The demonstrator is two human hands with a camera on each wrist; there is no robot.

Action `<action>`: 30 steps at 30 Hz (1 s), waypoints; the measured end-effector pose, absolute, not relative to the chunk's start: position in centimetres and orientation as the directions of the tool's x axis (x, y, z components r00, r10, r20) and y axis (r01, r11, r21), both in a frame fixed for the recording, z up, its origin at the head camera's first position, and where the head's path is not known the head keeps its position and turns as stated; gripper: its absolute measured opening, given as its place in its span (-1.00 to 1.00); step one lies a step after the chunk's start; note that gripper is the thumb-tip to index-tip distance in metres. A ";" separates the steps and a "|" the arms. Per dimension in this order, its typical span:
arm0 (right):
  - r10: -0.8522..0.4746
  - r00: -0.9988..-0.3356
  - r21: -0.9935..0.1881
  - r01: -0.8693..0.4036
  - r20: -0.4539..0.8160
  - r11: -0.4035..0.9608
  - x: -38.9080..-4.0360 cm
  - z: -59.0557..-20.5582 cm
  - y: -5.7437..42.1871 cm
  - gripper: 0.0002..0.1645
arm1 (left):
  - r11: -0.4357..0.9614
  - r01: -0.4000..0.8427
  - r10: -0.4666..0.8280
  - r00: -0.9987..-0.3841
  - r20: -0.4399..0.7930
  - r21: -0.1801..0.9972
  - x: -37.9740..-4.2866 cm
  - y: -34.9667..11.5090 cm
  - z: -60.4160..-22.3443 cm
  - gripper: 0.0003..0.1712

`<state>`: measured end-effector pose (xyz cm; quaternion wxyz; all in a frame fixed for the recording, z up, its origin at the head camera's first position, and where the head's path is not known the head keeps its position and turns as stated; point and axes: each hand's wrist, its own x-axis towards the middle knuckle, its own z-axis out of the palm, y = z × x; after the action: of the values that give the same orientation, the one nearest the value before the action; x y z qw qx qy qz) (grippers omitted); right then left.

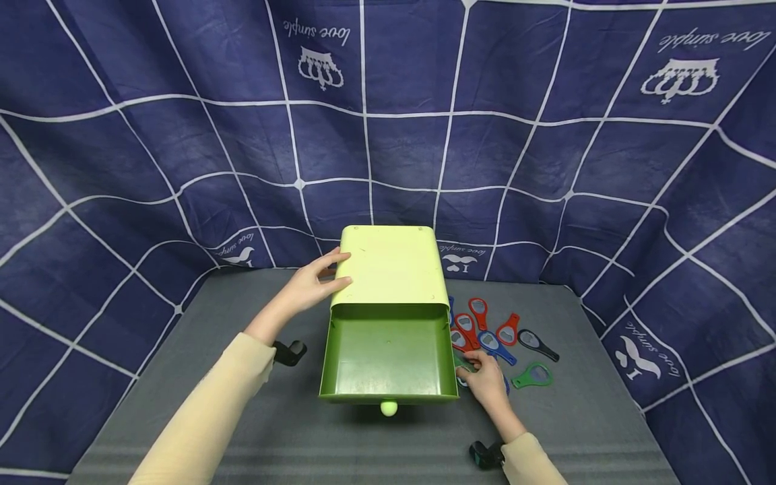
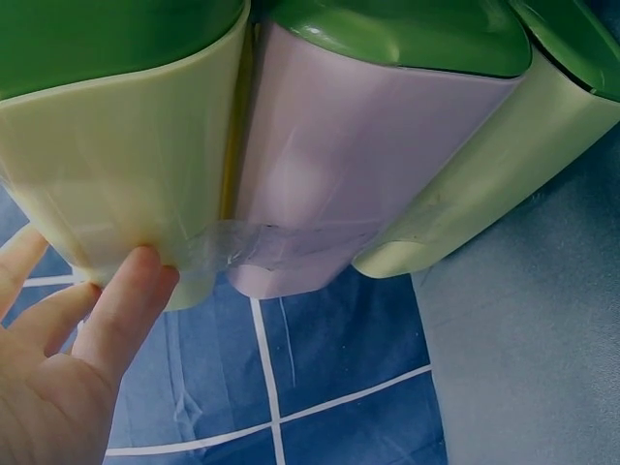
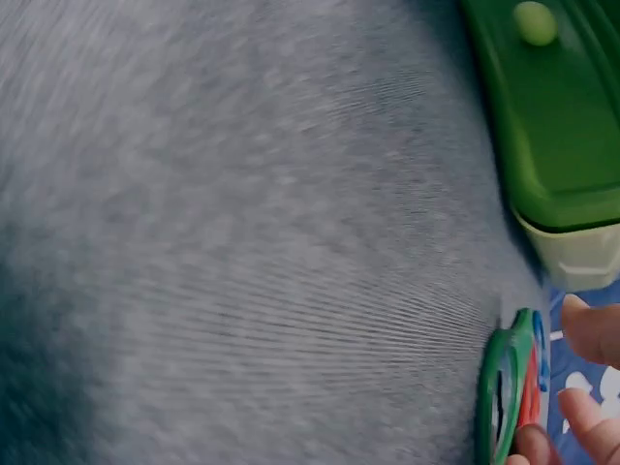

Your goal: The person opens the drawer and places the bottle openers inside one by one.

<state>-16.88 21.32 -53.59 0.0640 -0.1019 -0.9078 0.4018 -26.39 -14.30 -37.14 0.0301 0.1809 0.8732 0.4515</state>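
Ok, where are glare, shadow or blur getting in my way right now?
Head: glare inside the open drawer, dark shadow beneath its front; left wrist: shine on the middle green panel, faint glints on the clear tape; right wrist: the gray cloth looks smeared, with a dark patch lower left.

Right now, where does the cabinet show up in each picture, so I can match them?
Head: the cabinet stands at the centre, seen from above, with a green drawer pulled open.
Left wrist: its cream and pink side spans the top.
Right wrist: part of it, with a knob, shows at upper right.
Shared landmark: the blue cloth with white lines.
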 end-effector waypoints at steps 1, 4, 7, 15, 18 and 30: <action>0.230 -0.972 -0.725 0.125 0.048 0.677 -16.9 -53.7 21.2 -0.56 | 0.526 0.290 0.343 -0.932 0.112 0.799 -26.4 -14.3 -37.1 -0.31; 0.229 -0.970 -0.675 0.116 0.081 0.729 -16.9 -54.0 20.7 -0.54 | 0.525 0.294 0.344 -0.932 0.117 0.799 -26.4 -14.3 -37.1 -0.32; 0.247 -0.965 -0.650 0.132 0.089 0.749 -16.8 -54.2 20.4 -0.54 | 0.526 0.297 0.345 -0.931 0.120 0.797 -26.4 -14.3 -37.1 -0.32; 0.273 -0.961 -0.639 0.190 0.032 0.746 -16.5 -54.0 20.2 -0.54 | 0.531 0.276 0.338 -0.936 0.099 0.801 -26.3 -14.2 -36.9 -0.31; 0.277 -0.961 -0.627 0.200 0.026 0.753 -16.4 -54.0 20.3 -0.55 | 0.528 0.275 0.337 -0.936 0.099 0.804 -26.3 -14.2 -36.9 -0.31; 0.245 -0.968 -0.535 0.181 0.050 0.825 -16.4 -53.2 19.7 -0.60 | 0.525 0.292 0.343 -0.932 0.115 0.799 -26.4 -14.3 -37.1 -0.32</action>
<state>-16.36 19.70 -53.18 0.0582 -0.1117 -0.9535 0.2738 -26.40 -14.32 -37.12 0.0284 0.1819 0.8729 0.4519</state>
